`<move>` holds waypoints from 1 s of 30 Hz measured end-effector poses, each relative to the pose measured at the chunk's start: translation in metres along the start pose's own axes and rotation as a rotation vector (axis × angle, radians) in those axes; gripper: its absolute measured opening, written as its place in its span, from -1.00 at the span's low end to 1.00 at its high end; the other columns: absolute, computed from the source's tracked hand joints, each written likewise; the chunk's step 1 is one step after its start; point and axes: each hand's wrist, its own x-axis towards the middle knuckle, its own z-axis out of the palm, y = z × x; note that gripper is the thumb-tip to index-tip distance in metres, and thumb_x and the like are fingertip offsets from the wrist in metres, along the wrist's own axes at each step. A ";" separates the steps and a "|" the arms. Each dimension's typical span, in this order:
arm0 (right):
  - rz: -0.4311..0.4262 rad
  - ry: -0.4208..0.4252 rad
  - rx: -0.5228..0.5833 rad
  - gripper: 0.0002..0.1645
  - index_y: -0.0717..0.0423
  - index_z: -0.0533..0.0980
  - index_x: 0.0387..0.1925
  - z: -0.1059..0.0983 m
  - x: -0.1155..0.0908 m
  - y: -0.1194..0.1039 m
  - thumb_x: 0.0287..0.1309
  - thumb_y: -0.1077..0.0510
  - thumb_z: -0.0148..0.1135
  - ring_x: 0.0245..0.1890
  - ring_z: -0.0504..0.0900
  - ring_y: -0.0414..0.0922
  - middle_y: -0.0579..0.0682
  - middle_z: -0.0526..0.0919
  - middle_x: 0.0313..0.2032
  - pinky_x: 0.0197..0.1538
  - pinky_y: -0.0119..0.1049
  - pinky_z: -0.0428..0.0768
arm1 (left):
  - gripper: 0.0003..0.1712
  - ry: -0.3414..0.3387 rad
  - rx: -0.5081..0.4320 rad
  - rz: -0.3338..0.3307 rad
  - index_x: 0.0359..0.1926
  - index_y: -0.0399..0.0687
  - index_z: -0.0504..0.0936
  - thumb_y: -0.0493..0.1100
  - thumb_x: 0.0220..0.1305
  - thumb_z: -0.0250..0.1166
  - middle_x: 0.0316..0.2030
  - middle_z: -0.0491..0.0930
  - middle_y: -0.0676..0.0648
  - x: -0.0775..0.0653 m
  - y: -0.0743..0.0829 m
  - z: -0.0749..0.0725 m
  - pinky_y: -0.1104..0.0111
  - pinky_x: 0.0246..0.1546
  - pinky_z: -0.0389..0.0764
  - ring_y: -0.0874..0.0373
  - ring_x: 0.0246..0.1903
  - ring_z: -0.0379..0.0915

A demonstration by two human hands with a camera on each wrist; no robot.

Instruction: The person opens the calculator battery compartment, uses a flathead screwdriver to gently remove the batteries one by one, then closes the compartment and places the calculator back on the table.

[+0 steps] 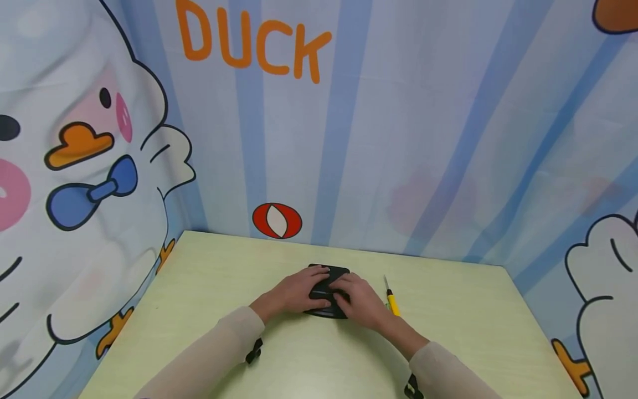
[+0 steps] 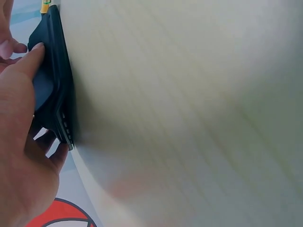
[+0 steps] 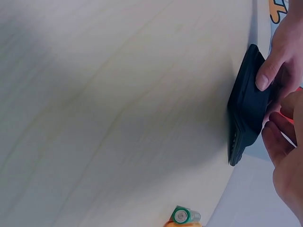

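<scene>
A flat black plastic device (image 1: 326,288) with rounded edges lies on the table, and small slots show along one side in the left wrist view. My left hand (image 1: 299,289) grips it from the left, thumb on its upper face and other fingers at the far edge (image 2: 19,118). My right hand (image 1: 364,302) is at the device's right side with bent fingers over its upper face. In the right wrist view, those right fingers (image 3: 274,135) come close to the surface; whether they pinch any part of it is hidden.
Right of my right hand lies a screwdriver (image 1: 392,302) with a yellow and black handle. A green-ended battery (image 3: 181,216) lies beside the handle. The pale table (image 1: 448,310) ends at a striped cloth backdrop (image 1: 379,138) with printed ducks.
</scene>
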 end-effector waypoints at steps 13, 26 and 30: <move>0.117 0.006 0.070 -0.66 0.22 0.68 0.12 -0.006 -0.005 0.006 0.37 0.18 0.41 -0.08 0.69 -0.07 0.05 0.67 0.00 -0.02 -0.15 0.75 | -0.04 -0.011 -0.034 -0.029 0.62 0.01 0.31 0.42 0.43 0.25 0.59 0.27 -0.09 -0.004 -0.005 -0.014 0.05 0.49 0.35 -0.04 0.55 0.21; 0.174 0.020 0.139 -0.63 0.30 0.65 0.12 -0.014 -0.011 0.016 0.39 0.19 0.39 -0.06 0.74 0.05 0.12 0.69 0.00 -0.04 -0.11 0.77 | -0.03 0.027 -0.092 -0.118 0.57 -0.05 0.38 0.42 0.38 0.29 0.52 0.37 -0.14 -0.011 -0.007 -0.025 0.02 0.47 0.38 -0.07 0.48 0.32; 0.191 0.020 0.151 -0.64 0.30 0.65 0.12 -0.014 -0.012 0.017 0.39 0.18 0.40 -0.06 0.74 0.05 0.15 0.69 -0.01 -0.04 -0.10 0.77 | -0.03 0.024 -0.083 -0.128 0.57 -0.06 0.38 0.42 0.39 0.29 0.52 0.37 -0.14 -0.014 -0.006 -0.027 0.02 0.48 0.37 -0.07 0.49 0.31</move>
